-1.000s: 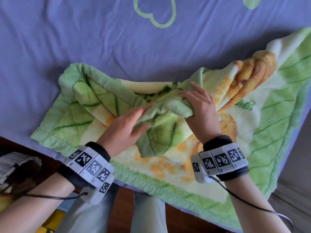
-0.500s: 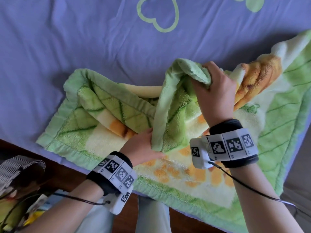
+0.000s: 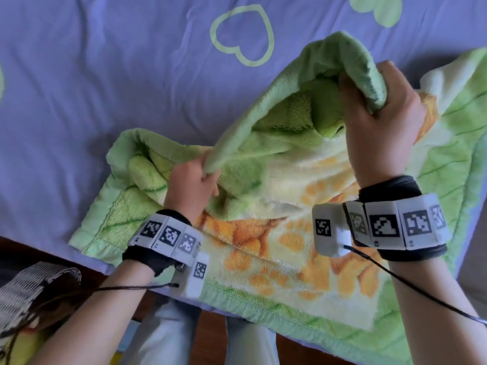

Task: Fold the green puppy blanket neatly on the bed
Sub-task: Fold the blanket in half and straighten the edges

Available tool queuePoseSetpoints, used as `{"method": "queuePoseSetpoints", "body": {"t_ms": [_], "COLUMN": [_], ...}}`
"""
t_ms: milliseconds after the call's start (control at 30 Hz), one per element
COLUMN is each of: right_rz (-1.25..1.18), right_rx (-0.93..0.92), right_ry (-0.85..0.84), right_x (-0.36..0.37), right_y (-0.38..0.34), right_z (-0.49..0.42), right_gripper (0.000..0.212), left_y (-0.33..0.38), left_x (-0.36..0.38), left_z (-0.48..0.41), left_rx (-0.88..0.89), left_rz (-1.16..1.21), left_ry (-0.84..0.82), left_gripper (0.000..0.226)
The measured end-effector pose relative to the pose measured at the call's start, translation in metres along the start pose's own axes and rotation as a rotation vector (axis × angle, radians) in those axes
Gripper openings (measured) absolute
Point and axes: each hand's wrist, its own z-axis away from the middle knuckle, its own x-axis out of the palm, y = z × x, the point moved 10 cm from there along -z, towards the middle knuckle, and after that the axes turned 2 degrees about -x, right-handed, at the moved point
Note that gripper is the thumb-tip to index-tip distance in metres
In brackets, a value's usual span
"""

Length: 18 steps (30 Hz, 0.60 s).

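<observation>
Currently the green puppy blanket (image 3: pixel 276 248) lies partly spread on the purple bed sheet (image 3: pixel 105 83); right hand (image 3: pixel 379 125) is closed around a raised edge fold; left hand (image 3: pixel 191 187) is closed, pinching the same edge lower down.

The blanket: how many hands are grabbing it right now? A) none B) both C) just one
B, both: the left hand pinches the green edge low down, and the right hand grips a bunched part of the blanket and holds it up higher.
</observation>
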Motion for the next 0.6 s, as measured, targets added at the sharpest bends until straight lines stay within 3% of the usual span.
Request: {"method": "queuePoseSetpoints", "body": {"t_ms": [133, 300, 433, 533, 600], "right_rz": [-0.049, -0.106, -0.2, -0.177, -0.137], "right_rx": [-0.049, -0.057, 0.084, 0.12, 0.098], "right_ry": [0.021, 0.048, -0.069, -0.204, -0.311], "right_x": [-0.002, -0.003, 0.019, 0.051, 0.074], "right_y": [-0.014, -0.03, -0.032, -0.047, -0.059], "right_z": [0.0, 0.008, 0.032, 0.059, 0.077], "right_gripper": [0.037, 0.017, 0.022, 0.027, 0.022], "left_y": [-0.014, -0.006, 0.026, 0.053, 0.064], "left_x": [-0.044, -0.074, -0.123, -0.149, -0.154], "left_z": [-0.032, -0.077, -0.109, -0.126, -0.124], "left_rx": [-0.08, -0.092, -0.01, 0.135, 0.185], "left_rz": [0.138, 0.282, 0.373, 0.315, 0.213], "left_ry": [0.141, 0.133, 0.282, 0.262, 0.226], "left_gripper": [0.015, 0.025, 0.039, 0.024, 0.031]}}
